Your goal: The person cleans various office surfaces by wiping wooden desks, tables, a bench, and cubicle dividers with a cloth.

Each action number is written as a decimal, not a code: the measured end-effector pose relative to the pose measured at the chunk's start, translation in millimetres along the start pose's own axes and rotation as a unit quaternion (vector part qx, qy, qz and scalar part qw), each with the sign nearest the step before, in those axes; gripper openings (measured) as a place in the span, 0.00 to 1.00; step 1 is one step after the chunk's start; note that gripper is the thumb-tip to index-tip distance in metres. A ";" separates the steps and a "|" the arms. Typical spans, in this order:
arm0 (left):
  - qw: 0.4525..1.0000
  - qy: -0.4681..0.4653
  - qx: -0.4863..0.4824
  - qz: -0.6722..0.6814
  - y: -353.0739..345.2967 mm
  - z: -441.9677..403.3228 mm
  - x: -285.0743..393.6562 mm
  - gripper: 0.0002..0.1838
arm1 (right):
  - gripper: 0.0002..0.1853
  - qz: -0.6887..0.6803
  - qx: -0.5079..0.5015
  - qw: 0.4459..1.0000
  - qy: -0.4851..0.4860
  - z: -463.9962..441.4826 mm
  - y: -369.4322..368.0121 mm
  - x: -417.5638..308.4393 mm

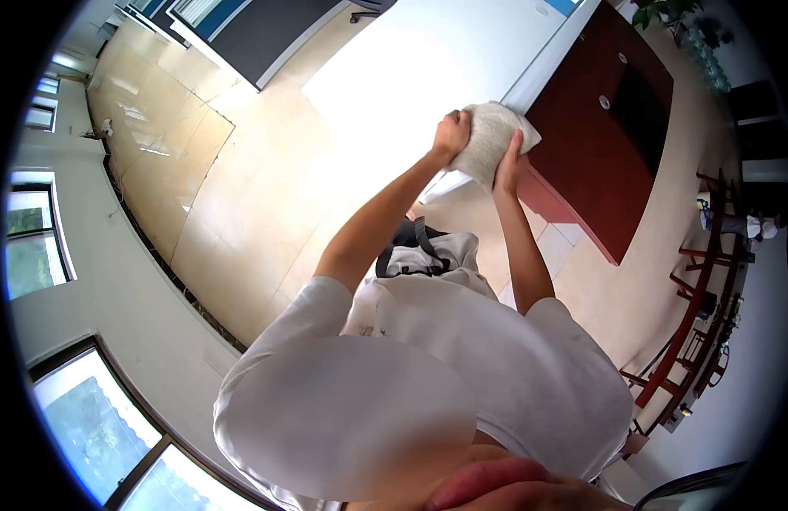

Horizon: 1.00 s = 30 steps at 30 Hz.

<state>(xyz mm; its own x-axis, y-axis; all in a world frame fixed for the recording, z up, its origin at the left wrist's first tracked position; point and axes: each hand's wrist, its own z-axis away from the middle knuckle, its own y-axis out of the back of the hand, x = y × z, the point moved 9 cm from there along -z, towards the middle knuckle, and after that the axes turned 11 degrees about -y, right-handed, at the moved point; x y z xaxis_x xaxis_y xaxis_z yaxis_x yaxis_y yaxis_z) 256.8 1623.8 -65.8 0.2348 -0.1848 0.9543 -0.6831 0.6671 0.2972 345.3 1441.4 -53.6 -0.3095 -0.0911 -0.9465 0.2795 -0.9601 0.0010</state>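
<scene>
A folded, greyish-beige cloth (486, 140) is held between my two hands near the corner of a glossy white tabletop (411, 77). My left hand (452, 134) grips its left edge, the fingers curled in. On the opposite side, my right hand (508, 163) is closed on the cloth with the thumb lying along its upper face. Part of the right-hand fingers is hidden beneath the cloth. Whether the cloth touches the tabletop I cannot tell.
Right of the white table stands a dark red cabinet (581, 145) with a black panel. Dark partitions (257, 43) are at the upper left. Wooden chairs (692, 298) line the right side, and a plant (658, 13) is at the top right. Windows (36, 234) are on the left.
</scene>
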 end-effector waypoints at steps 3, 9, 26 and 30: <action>0.999 -0.004 -0.014 0.033 -0.8 1.4 -0.5 0.32 | 0.44 -0.006 0.035 0.999 0.022 -2.3 4.3 0.1; 0.983 0.030 -0.143 0.115 -18.5 4.2 -20.5 0.33 | 0.36 -0.039 0.095 0.992 0.075 -5.6 17.3 1.0; 0.865 0.490 0.080 0.076 459.1 -119.9 -474.9 0.14 | 0.24 0.441 0.439 0.752 0.219 74.5 -182.4 -122.2; 0.870 0.488 0.055 0.034 584.4 -136.7 -557.5 0.08 | 0.22 0.469 0.352 0.774 0.238 4.6 -339.3 -61.1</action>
<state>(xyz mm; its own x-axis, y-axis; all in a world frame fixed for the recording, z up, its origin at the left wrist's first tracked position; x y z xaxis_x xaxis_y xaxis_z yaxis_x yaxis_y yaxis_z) -178.8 2215.3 -428.3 0.6305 0.5892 0.5052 -0.7677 0.5696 0.2937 265.2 1771.5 5.4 0.1464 -0.8885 -0.4348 -0.4385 -0.4523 0.7766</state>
